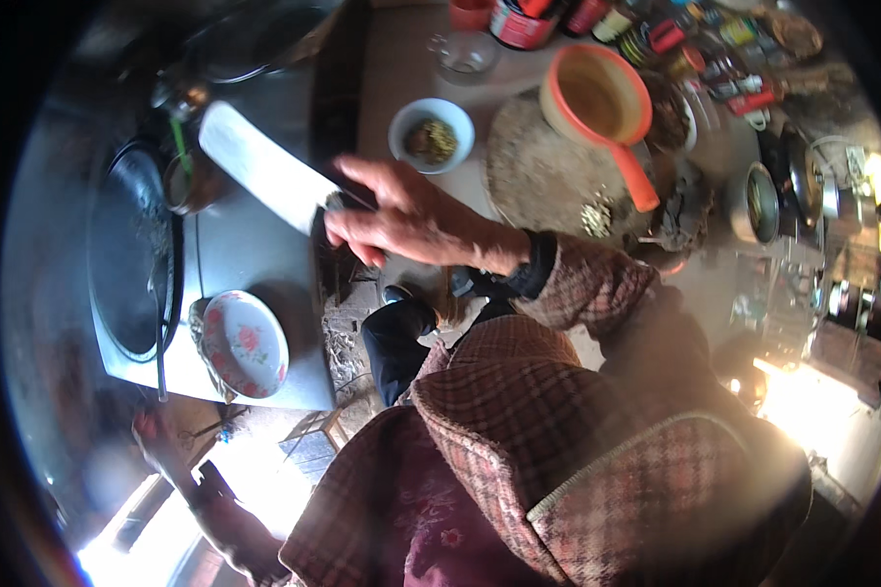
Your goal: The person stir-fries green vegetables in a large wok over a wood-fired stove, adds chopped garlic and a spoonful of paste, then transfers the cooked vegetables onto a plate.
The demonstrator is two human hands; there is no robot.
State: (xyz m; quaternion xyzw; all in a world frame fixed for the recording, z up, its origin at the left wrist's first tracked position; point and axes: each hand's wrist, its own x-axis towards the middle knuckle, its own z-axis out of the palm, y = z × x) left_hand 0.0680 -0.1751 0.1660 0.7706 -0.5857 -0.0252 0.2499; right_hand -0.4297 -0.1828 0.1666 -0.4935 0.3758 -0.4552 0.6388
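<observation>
A cleaver-like kitchen knife point(264, 169) with a broad bright blade is gripped by its handle in my right hand point(411, 220), above the stove's edge. The blade points up and left, apart from the things below it. My left hand point(150, 433) is at the lower left beyond the stove's corner, blurred and dark, so its fingers are unclear. It is near the end of a long metal utensil handle point(161, 367) that reaches out from a dark wok point(128, 293). A floral enamel-look bowl point(246, 343) sits on the metal stove top point(294, 293), resting partly on a cloth point(204, 345).
A round chopping board point(528, 161) bears small chopped pale pieces point(596, 216) and an orange-rimmed dipper point(595, 95). Left of it stands a light bowl point(432, 136) of chopped food. Several jars and bottles point(653, 44) crowd the back right, with a metal pot point(756, 202) farther right.
</observation>
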